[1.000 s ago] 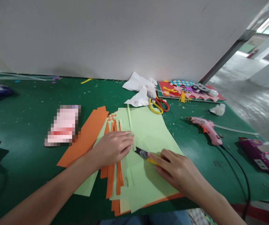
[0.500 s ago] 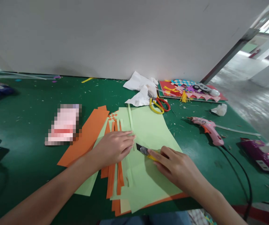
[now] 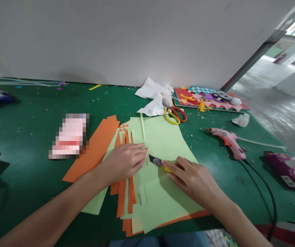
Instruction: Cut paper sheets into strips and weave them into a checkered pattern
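My left hand (image 3: 129, 160) lies flat, fingers stretched out, on a narrow strip (image 3: 142, 128) at the left part of the light green paper (image 3: 165, 144). My right hand (image 3: 188, 175) is closed on a yellow utility knife (image 3: 157, 162), whose blade points left at the strip, just right of my left fingertips. Orange strips (image 3: 121, 199) and pale green ones lie under and below my left hand. Beside them on the left is an orange sheet (image 3: 93, 151), partly over a green one. A small orange-and-white checkered weave (image 3: 123, 127) sits above the strips.
White crumpled tissue (image 3: 154, 96) and red-and-yellow scissors (image 3: 175, 116) lie behind the paper. A pink glue gun (image 3: 228, 141) with a black cable and a purple power strip (image 3: 287, 169) are at right. A pixelated pink object (image 3: 70, 135) lies left. A red board (image 3: 244, 103) holds decorations.
My right hand and the knife have shifted very slightly up and left. My left hand stays in place on the paper.
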Motion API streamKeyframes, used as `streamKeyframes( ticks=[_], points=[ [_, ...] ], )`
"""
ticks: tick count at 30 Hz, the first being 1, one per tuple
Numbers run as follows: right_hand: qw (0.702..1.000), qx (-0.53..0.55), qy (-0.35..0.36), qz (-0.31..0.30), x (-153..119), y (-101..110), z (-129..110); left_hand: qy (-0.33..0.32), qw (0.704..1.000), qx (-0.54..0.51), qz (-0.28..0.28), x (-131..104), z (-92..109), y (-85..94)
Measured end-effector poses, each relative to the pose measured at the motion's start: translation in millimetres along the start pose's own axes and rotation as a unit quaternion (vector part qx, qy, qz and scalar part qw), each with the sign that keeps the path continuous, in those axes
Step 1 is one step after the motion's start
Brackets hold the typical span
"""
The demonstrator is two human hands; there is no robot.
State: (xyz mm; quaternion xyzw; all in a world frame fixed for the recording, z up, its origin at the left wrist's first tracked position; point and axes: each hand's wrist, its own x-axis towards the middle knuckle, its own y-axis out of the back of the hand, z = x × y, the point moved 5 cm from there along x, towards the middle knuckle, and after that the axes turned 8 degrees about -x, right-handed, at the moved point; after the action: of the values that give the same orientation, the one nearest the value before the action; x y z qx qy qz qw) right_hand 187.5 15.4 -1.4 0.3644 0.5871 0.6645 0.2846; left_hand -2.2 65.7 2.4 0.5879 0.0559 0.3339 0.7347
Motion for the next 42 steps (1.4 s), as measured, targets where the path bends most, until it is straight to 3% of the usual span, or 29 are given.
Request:
streamKeyframes(
  ticks=[15, 42],
  points=[
    [1.000, -0.014, -0.007, 0.020, -1, -1, -1, 0.003, 1.000, -0.001, -0.006, 1, -1, -1.1],
    [0.999, -0.033, -0.018, -0.004, 11, -5, 6, 0.042, 0.997, 0.029, -0.050, 2, 0, -0.5]
  ],
)
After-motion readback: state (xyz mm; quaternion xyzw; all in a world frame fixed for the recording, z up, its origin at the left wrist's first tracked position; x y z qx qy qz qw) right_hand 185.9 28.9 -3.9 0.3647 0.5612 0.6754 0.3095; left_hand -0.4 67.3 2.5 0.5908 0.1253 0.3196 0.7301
